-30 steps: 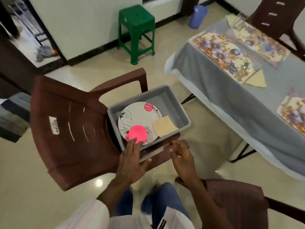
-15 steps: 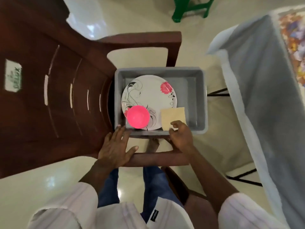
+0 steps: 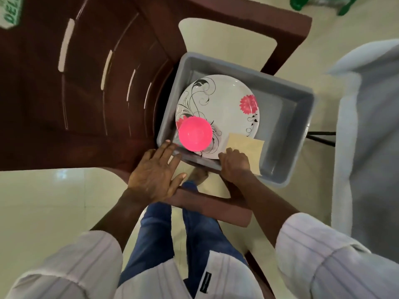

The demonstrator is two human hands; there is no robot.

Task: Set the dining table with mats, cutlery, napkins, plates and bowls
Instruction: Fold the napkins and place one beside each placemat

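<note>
L hand (image 3: 155, 178) fingers flat at tub (image 3: 301, 126) near rim, R hand (image 3: 235, 165) fingers curled round napkin (image 3: 250, 145) by plate (image 3: 224, 104) edge

- Grey tub (image 3: 298, 108) sits on the brown chair (image 3: 97, 83).
- Flowered plate (image 3: 224, 108) lies in the tub, with the pink bowl (image 3: 195, 133) on its near edge.
- My left hand (image 3: 155, 173) is flat, fingertips at the tub's near rim.
- My right hand (image 3: 235, 165) curls over the beige napkin (image 3: 248, 145) at its near corner, beside the plate.

Brown plastic chair (image 3: 90, 87) on glossy cream floor (image 3: 43, 203).
</note>
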